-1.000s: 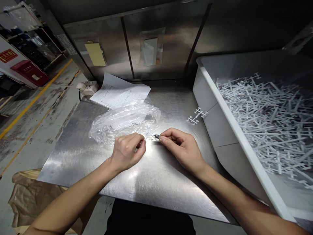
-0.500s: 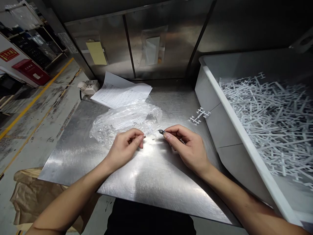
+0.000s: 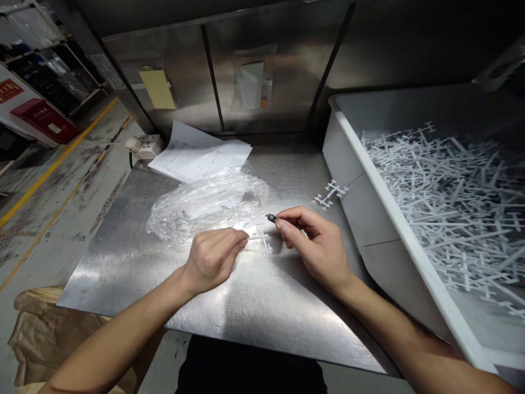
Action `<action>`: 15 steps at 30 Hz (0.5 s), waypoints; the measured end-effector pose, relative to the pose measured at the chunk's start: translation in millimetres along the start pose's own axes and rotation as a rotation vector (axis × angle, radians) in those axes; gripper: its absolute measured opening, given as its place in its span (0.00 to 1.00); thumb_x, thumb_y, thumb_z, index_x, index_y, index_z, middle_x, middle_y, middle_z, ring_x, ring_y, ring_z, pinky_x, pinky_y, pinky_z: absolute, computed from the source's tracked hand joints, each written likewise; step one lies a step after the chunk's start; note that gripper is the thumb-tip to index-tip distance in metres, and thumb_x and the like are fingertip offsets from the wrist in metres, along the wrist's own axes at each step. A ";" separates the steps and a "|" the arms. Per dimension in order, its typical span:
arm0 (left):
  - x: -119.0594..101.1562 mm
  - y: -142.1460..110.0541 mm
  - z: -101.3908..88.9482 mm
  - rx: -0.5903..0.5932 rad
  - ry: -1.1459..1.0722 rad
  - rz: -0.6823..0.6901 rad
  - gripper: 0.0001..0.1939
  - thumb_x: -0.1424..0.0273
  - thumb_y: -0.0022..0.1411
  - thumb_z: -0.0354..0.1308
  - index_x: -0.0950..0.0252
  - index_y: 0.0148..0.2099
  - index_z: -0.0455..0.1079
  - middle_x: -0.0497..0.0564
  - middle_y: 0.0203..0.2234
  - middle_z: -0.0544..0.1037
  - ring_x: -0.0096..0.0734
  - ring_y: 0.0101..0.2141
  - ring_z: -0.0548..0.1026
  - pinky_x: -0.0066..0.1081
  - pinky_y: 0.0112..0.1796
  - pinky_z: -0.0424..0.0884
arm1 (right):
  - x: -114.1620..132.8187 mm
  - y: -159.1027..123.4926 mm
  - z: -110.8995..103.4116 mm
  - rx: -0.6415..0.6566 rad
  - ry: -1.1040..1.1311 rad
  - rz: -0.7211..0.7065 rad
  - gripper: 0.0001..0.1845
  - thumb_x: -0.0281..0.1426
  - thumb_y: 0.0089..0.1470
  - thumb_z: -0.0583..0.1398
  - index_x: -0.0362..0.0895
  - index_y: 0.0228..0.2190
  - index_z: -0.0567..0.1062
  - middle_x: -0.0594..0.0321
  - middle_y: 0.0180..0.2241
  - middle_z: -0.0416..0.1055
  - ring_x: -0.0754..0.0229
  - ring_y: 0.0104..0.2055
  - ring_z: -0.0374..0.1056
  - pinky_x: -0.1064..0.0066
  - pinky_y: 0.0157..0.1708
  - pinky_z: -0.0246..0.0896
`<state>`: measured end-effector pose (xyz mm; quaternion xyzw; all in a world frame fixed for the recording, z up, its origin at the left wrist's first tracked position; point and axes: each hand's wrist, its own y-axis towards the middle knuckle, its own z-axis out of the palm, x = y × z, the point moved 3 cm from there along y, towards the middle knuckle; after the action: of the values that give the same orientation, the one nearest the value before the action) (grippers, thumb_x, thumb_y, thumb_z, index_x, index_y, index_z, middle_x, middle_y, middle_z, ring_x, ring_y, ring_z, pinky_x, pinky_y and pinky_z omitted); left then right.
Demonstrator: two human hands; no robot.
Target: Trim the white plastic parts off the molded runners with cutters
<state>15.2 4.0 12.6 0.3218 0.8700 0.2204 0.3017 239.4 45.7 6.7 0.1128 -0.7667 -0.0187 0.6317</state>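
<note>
sprue: (image 3: pixel 260 239) small white plastic frame, thin stem with short cross-branches, tiny parts on the tips. Sits just above the table centre, at 3 o'clock of the left hand.
left hand: (image 3: pixel 213 260) thumb and forefinger pinched shut on the sprue's stem end; other fingers curled under.
right hand: (image 3: pixel 315 243) fingers closed on a small dark cutter, only its tip shows past the fingertips.
cutter: (image 3: pixel 271 218) dark metal tip, at 1 o'clock of the sprue, close to it; can't tell if touching.
handling: judged very light, stiff but brittle; thin branches likely to snap or spring away if bent. Smooth plastic, slippery on steel. Best hold is the stem, as the left hand has it, not the branch tips.
look: matte off-white, flat, ladder-like outline, pale against the glare patch on the steel.
table: (image 3: pixel 229 306) brushed steel, scratched, bright reflection near the hands.
bag: (image 3: pixel 205 205) clear crumpled plastic, at 11 o'clock of the hands, just beside the sprue; seems to hold small pale bits, too blurred to be sure.
paper: (image 3: pixel 200 156) printed sheets at 12 o'clock, behind the bag, partly under it.
spare sprue: (image 3: pixel 330 194) 1 more white frame lying on the table at 2 o'clock, next to the bin wall.
bin: (image 3: pixel 356 164) big white tub at 3 o'clock, heaped with white stick-like runners.
socket: (image 3: pixel 143 145) white power strip at 10 o'clock, table's far corner.
note: (image 3: pixel 158 88) yellow slip on the steel back panel.
</note>
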 end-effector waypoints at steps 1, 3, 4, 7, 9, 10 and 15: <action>0.0 -0.3 0.2 -0.004 0.015 0.004 0.08 0.80 0.77 0.56 0.63 0.50 0.73 0.50 0.32 0.85 0.30 0.31 0.83 0.29 0.31 0.75 | 0.6 -0.3 0.0 0.003 0.002 0.000 0.10 0.39 0.65 0.67 0.46 0.37 0.83 0.62 0.29 0.78 0.59 0.28 0.69 0.65 0.29 0.63; 0.1 -0.8 0.6 -0.008 0.043 0.014 0.08 0.80 0.77 0.56 0.63 0.50 0.73 0.49 0.33 0.85 0.30 0.31 0.84 0.29 0.31 0.75 | 1.7 -0.6 0.3 0.012 0.002 0.001 0.09 0.39 0.65 0.67 0.46 0.37 0.83 0.62 0.29 0.78 0.59 0.28 0.69 0.65 0.29 0.62; 0.1 -1.0 1.0 -0.005 0.055 0.020 0.08 0.79 0.77 0.56 0.63 0.50 0.73 0.49 0.33 0.85 0.31 0.31 0.84 0.30 0.31 0.75 | 2.1 -0.7 0.6 0.019 0.001 0.003 0.09 0.39 0.65 0.67 0.46 0.36 0.83 0.62 0.29 0.77 0.59 0.28 0.68 0.65 0.30 0.62; -0.3 -1.9 2.5 0.012 0.077 0.037 0.08 0.80 0.76 0.56 0.63 0.50 0.73 0.50 0.33 0.86 0.32 0.31 0.84 0.31 0.31 0.74 | 3.1 -1.1 1.8 0.038 0.000 0.005 0.10 0.39 0.65 0.67 0.46 0.36 0.83 0.63 0.28 0.77 0.60 0.28 0.68 0.65 0.29 0.61; -0.3 -2.9 3.7 0.023 0.082 0.041 0.07 0.80 0.76 0.57 0.64 0.50 0.73 0.51 0.33 0.86 0.32 0.31 0.84 0.31 0.32 0.75 | 3.2 -1.3 2.3 0.039 -0.001 0.002 0.09 0.39 0.65 0.67 0.46 0.36 0.82 0.63 0.28 0.77 0.59 0.28 0.68 0.65 0.29 0.61; -0.3 -3.5 4.2 0.025 0.084 0.043 0.07 0.80 0.76 0.57 0.64 0.50 0.73 0.51 0.34 0.86 0.32 0.32 0.85 0.31 0.32 0.75 | 3.1 -1.4 2.4 0.038 -0.003 0.000 0.09 0.38 0.65 0.67 0.46 0.36 0.82 0.63 0.29 0.77 0.59 0.28 0.68 0.65 0.29 0.61; -0.2 -4.7 6.5 0.004 0.095 0.072 0.07 0.79 0.77 0.57 0.65 0.51 0.74 0.50 0.34 0.86 0.30 0.31 0.84 0.30 0.31 0.76 | 1.3 -1.9 3.1 0.059 -0.007 0.006 0.09 0.38 0.65 0.67 0.46 0.37 0.83 0.62 0.30 0.79 0.59 0.30 0.70 0.65 0.31 0.63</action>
<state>17.6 1.8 5.4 0.3428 0.8716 0.2445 0.2512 236.5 43.2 7.0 0.1290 -0.7696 0.0053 0.6253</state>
